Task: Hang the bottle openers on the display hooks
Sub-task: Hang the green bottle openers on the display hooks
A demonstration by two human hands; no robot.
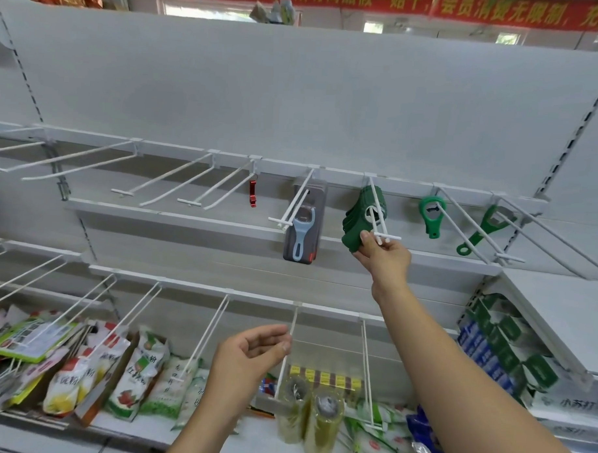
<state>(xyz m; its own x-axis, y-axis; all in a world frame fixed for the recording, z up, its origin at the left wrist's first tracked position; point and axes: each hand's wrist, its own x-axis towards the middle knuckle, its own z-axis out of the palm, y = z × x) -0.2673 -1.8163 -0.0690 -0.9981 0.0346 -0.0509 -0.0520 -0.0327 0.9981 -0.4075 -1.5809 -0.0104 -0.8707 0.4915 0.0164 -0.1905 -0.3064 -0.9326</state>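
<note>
- At a shop's hanging display, we see the right hand [383, 254] reach up to a bunch of green bottle openers [357, 214] threaded on a white two-wire hook [376, 198]. The bunch sits partway along the wires, its lower ends hanging just behind the hook's crossbar tip.
- The right hand's thumb and fingers pinch the lower end of the bunch. The fingertips lie very close to the crossbar, and we cannot tell whether they also touch it.
- The left hand [249, 353] hovers low in front of the bottom shelf, its fingers loosely curled. We see nothing in it.
- We judge the openers to be light, stiff plastic with smooth faces. Stacked loosely, they are likely to fan out and slide over one another on the wire.
- The handle ends look like the best place to hold them, squeezed flat together so the ring holes stay lined up on the wires.
- Their low weight calls for little force, though a loose pinch could let one slip off past the tip.
- On neighbouring hooks of the same rail [191, 151] hang a single green opener [430, 214], a red opener [253, 193] and a peeler pack [304, 226]. Food packets [126, 372] fill the shelf below.
</note>
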